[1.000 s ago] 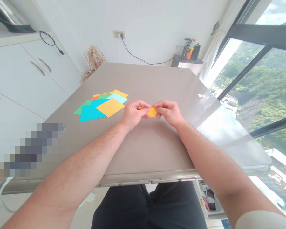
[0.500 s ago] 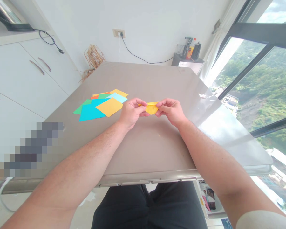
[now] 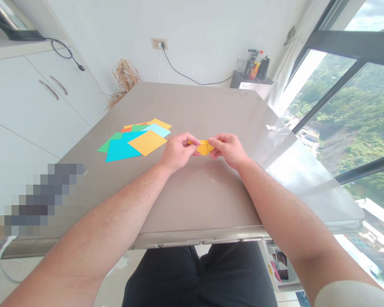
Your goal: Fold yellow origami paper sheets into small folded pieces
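A small folded yellow paper (image 3: 205, 147) is held just above the grey table (image 3: 195, 192), near its middle. My left hand (image 3: 177, 152) pinches its left end with thumb and fingers closed. My right hand (image 3: 228, 150) pinches its right end the same way. Only a short yellow strip shows between the two hands. Both forearms reach in from the near edge.
A fan of coloured paper squares (image 3: 136, 140), in teal, green, orange and yellow, lies to the left of my hands. White cabinets (image 3: 35, 106) stand at the left, a big window (image 3: 348, 111) at the right. A small stand with bottles (image 3: 254, 68) is at the far wall.
The yellow paper has been pressed narrower between my fingers, and my hands have drawn slightly closer together. The coloured squares have not moved.
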The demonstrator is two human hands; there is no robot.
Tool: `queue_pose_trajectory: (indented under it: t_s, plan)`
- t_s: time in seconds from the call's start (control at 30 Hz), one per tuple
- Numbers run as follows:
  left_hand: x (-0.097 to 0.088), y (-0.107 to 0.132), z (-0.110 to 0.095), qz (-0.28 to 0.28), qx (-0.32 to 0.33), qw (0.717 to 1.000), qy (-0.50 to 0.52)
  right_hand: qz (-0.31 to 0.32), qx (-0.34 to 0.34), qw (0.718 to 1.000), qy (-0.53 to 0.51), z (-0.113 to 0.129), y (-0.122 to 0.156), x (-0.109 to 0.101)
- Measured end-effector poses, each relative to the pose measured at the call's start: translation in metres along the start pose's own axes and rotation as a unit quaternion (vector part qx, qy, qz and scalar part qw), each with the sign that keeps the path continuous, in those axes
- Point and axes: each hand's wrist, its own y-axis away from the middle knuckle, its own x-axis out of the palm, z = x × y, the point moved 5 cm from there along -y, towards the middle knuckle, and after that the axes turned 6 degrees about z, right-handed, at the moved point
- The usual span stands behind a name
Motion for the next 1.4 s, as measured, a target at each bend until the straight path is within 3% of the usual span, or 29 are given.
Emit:
queue_pose_trajectory:
  t_s: [0.27, 0.47, 0.7, 1.1, 1.3, 1.4]
  plan:
    - [-0.0006, 0.0001, -0.0030, 0.004, -0.007, 0.999, -0.035, 0.044, -0.054, 0.997, -0.011, 0.0002, 0.0008, 0.0028]
    - [0.0030, 0.0007, -0.0044, 0.009, -0.001, 0.999, -0.036, 0.005, -0.070, 0.996, 0.046, 0.0036, 0.0028, 0.0025]
    - [0.0020, 0.0003, -0.0025, -0.019, -0.002, 1.000, -0.013, -0.005, -0.124, 0.991, 0.042, 0.0062, 0.0009, 0.0040]
    - [0.0007, 0.0006, -0.0032, -0.027, -0.051, 0.994, 0.088, 0.007, -0.074, 0.994, -0.084, 0.0000, -0.0004, 0.0011]
    - [0.0000, 0.0008, -0.0011, -0.029, -0.063, 0.994, 0.081, 0.003, -0.065, 0.998, -0.022, -0.0007, 0.0006, 0.0001]
    - [-0.0010, 0.0018, 0.0026, -0.040, -0.101, 0.991, 0.080, 0.003, -0.071, 0.997, 0.021, 0.0016, 0.0031, 0.0027]
